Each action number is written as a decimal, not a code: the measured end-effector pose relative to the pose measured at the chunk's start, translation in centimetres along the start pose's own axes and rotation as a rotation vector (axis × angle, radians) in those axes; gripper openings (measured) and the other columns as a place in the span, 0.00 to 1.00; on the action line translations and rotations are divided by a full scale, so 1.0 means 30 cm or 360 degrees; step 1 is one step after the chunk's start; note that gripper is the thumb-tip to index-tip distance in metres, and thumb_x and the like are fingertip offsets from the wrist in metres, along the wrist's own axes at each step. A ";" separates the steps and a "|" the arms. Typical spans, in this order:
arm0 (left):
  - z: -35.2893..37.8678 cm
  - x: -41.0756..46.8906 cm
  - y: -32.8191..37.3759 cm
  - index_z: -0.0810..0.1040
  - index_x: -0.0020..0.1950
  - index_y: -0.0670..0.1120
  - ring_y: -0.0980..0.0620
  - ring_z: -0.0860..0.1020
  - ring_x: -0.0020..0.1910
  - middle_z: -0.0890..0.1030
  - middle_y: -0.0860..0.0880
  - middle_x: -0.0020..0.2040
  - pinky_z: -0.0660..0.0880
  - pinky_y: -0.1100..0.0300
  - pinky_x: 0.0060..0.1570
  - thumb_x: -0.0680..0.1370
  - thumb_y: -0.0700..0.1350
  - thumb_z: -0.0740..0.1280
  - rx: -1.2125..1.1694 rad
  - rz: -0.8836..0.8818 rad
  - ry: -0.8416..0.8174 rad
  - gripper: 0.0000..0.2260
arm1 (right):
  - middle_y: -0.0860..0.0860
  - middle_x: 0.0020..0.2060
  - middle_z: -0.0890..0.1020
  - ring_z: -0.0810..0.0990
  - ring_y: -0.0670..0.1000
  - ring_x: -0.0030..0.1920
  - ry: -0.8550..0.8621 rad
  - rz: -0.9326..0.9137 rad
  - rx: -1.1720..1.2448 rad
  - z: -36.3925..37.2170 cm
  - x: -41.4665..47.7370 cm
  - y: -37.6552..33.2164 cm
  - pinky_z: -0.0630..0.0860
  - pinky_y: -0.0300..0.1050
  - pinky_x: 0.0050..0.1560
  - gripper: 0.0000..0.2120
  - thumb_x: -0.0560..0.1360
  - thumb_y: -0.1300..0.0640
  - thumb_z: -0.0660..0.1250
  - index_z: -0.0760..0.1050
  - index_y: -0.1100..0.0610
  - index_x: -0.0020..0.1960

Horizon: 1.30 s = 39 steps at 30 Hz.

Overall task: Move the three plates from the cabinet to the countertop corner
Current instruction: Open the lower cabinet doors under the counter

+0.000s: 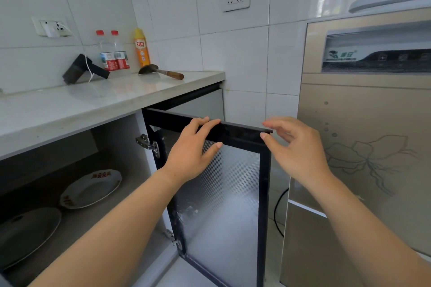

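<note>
The cabinet door (224, 193), black-framed with patterned frosted glass, stands swung open. My left hand (193, 149) rests on its top edge, fingers over the frame. My right hand (296, 147) hovers at the door's top right corner, thumb touching the frame, fingers apart. Inside the cabinet (112, 140) lie two visible plates: a white one with red and gold rim marks (91, 190) and a plain grey-white one (28, 235) at the lower left. A third plate is not in sight. The pale countertop (98, 100) runs above, with its corner at the tiled walls.
On the countertop stand two water bottles (112, 53), an orange detergent bottle (141, 48), a black handheld device (81, 70) and a metal spatula (161, 71). A tall gold appliance (363, 147) stands on the right, a black cable (277, 212) beside it.
</note>
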<state>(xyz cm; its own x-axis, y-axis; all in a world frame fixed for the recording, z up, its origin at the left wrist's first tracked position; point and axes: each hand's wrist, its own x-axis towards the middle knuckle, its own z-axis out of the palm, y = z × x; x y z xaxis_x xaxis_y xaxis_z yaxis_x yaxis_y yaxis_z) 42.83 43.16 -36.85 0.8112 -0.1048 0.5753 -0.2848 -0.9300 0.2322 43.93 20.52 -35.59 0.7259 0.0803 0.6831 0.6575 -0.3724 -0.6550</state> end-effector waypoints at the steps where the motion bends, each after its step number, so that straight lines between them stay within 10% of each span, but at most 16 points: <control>1: -0.018 0.000 -0.004 0.61 0.73 0.55 0.54 0.62 0.71 0.65 0.52 0.70 0.60 0.63 0.66 0.78 0.55 0.61 -0.0020 0.0016 -0.0056 0.24 | 0.41 0.48 0.80 0.78 0.40 0.53 0.0005 -0.0022 0.0014 -0.003 0.004 -0.016 0.71 0.29 0.57 0.10 0.71 0.59 0.70 0.81 0.52 0.52; 6: -0.143 -0.026 -0.054 0.58 0.73 0.59 0.56 0.62 0.71 0.66 0.54 0.72 0.62 0.44 0.70 0.79 0.59 0.55 0.0071 0.0055 -0.0239 0.23 | 0.39 0.50 0.80 0.76 0.38 0.55 -0.0059 -0.0123 0.0090 0.018 0.016 -0.113 0.69 0.27 0.58 0.12 0.71 0.58 0.70 0.80 0.51 0.54; 26: -0.714 -0.935 -0.403 0.58 0.73 0.59 0.53 0.63 0.71 0.64 0.55 0.73 0.63 0.56 0.69 0.79 0.60 0.52 0.0713 -0.1216 -0.0209 0.23 | 0.41 0.50 0.80 0.78 0.39 0.52 -0.1244 -0.0249 0.0702 0.873 -0.275 -0.480 0.74 0.29 0.52 0.13 0.72 0.55 0.70 0.78 0.51 0.56; 39: -0.924 -1.157 -0.427 0.64 0.71 0.55 0.51 0.67 0.69 0.68 0.53 0.71 0.66 0.58 0.63 0.76 0.62 0.48 0.1058 -0.1352 0.0026 0.26 | 0.54 0.66 0.73 0.72 0.54 0.64 -0.1478 -0.0351 0.0557 1.319 -0.374 -0.778 0.72 0.50 0.62 0.31 0.73 0.45 0.67 0.64 0.57 0.70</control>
<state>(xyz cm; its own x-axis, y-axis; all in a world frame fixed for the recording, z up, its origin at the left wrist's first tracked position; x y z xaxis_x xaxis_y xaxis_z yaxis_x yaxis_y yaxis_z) 4.16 68.48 -38.05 0.6045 0.6653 0.4381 0.7066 -0.7018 0.0908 28.41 64.90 -40.76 0.3534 0.8563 0.3767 0.7098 0.0169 -0.7042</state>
